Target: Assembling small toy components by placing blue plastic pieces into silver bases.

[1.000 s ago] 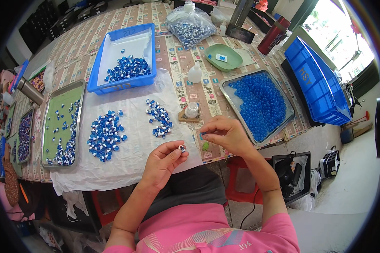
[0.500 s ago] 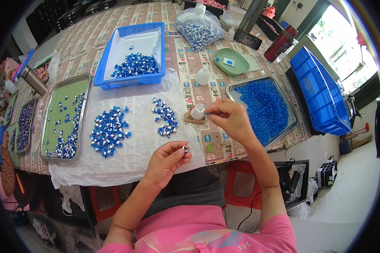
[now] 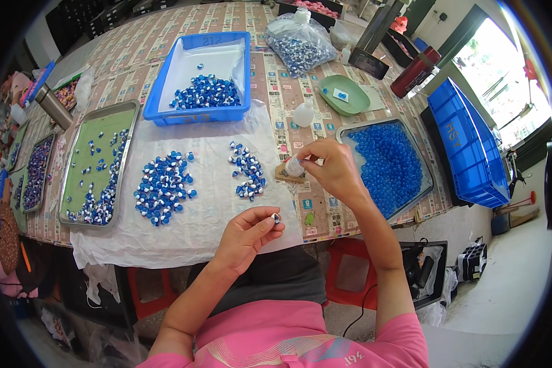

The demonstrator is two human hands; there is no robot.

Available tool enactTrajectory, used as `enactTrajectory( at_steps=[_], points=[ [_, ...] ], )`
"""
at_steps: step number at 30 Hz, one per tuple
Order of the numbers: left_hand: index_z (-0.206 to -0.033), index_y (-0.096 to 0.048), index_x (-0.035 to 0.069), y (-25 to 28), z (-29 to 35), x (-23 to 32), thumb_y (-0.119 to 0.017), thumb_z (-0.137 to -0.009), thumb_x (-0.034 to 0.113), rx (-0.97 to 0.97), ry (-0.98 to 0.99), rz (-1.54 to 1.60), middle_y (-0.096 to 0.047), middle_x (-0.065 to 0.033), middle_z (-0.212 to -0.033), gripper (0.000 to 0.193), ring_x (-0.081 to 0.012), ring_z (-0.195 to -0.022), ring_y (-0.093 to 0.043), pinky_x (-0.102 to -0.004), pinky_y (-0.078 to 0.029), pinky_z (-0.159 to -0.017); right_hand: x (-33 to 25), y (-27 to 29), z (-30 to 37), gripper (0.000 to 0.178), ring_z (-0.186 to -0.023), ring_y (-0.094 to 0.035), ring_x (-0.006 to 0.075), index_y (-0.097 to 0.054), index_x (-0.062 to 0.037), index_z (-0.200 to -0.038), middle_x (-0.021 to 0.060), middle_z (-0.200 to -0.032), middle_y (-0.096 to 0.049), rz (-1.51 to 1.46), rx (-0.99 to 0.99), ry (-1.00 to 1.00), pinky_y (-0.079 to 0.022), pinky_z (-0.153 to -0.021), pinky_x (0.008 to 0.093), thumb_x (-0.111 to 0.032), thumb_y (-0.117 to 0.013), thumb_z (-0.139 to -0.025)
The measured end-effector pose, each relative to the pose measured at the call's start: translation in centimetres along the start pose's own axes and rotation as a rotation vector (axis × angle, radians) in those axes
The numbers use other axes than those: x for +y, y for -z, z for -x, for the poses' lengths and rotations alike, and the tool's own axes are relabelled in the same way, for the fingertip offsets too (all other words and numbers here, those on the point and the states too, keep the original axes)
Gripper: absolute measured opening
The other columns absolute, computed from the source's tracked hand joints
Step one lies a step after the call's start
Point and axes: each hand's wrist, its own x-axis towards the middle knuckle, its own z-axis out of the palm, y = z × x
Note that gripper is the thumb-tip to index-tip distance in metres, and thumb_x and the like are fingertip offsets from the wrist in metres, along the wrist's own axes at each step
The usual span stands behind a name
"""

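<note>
My left hand (image 3: 245, 240) is held over the near edge of the white sheet, thumb and fingers pinching a small white-and-dark bead (image 3: 276, 218). My right hand (image 3: 336, 170) is above a small clear jar (image 3: 293, 167) on a wooden block (image 3: 295, 178). Its thumb and forefinger are pinched together at the jar's mouth on a small blue bead, mostly hidden by the fingertips. Left of the jar, a small cluster of blue-and-white beads (image 3: 249, 175) and a larger pile of them (image 3: 162, 187) lie on the white sheet (image 3: 218, 227).
Right of my right hand is a metal tray (image 3: 429, 175) of blue beads. A blue bin (image 3: 196, 117) with finished-looking beads, a white squeeze bottle (image 3: 303, 114), a green dish (image 3: 356, 104) and a bag of beads (image 3: 300, 49) stand farther back. Another metal tray (image 3: 98, 226) lies left.
My right hand has moved slightly left, from beside the jar to over its mouth. The left hand keeps its pinch on the bead. The whole view has shifted a little.
</note>
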Motion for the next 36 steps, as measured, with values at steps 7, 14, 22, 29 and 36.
enactTrajectory(
  at_steps=[7, 14, 22, 29, 36],
  points=[
    [-0.120, -0.061, 0.000, 0.1, -0.4, -0.4, -0.062, -0.096, 0.006, 0.015, 0.001, 0.009, -0.067, -0.0079, -0.104, 0.024, -0.0167, -0.093, -0.068, -0.0292, -0.056, -0.085, -1.0, 0.0, 1.9, 0.014, -0.080, -0.065, 0.0176, -0.073, -0.0061, -0.089, 0.0057, -0.088, -0.072, -0.062, 0.073, 0.065, -0.050, -0.067, 0.0289, -0.001, -0.074, -0.075],
    [-0.120, -0.061, 0.000, 0.2, -1.0, -1.0, -0.061, -0.096, 0.005, 0.018, 0.004, 0.011, -0.068, -0.0086, -0.104, 0.024, -0.0166, -0.092, -0.068, -0.0290, -0.057, -0.084, -2.8, -1.1, 6.5, 0.014, -0.083, -0.065, 0.0138, -0.074, -0.0071, -0.090, 0.0035, -0.091, -0.073, -0.352, -0.078, -0.017, -0.048, -0.066, 0.0271, -0.003, -0.074, -0.077],
    [-0.119, -0.061, -0.001, 0.2, -1.3, -1.5, -0.061, -0.096, 0.005, -0.046, -0.011, -0.019, -0.069, -0.0101, -0.104, 0.024, -0.0166, -0.092, -0.069, -0.0294, -0.057, -0.085, -2.3, -1.9, 7.8, 0.014, -0.084, -0.066, 0.0137, -0.073, -0.0053, -0.092, 0.0035, -0.092, -0.073, -0.434, -0.122, -0.063, -0.049, -0.066, 0.0264, -0.003, -0.074, -0.078],
    [-0.115, -0.063, 0.000, 0.4, -1.2, -1.6, -0.063, -0.095, 0.005, -0.039, -0.010, -0.048, -0.069, -0.0095, -0.101, 0.021, -0.0162, -0.089, -0.069, -0.0301, -0.058, -0.082, -1.8, -1.8, 7.7, 0.014, -0.080, -0.065, 0.0143, -0.073, -0.0045, -0.088, 0.0044, -0.087, -0.072, -0.497, -0.194, -0.063, -0.049, -0.067, 0.0268, 0.001, -0.074, -0.076],
    [-0.110, -0.065, 0.001, 0.2, -1.3, -1.8, -0.064, -0.094, 0.005, -0.012, 0.011, -0.097, -0.069, -0.0088, -0.096, 0.016, -0.0157, -0.082, -0.068, -0.0295, -0.058, -0.075, -1.6, -0.7, 7.2, 0.011, -0.078, -0.065, 0.0156, -0.073, -0.0043, -0.082, 0.0049, -0.084, -0.071, -0.543, -0.317, -0.128, -0.050, -0.069, 0.0295, 0.002, -0.075, -0.074]
  ],
)
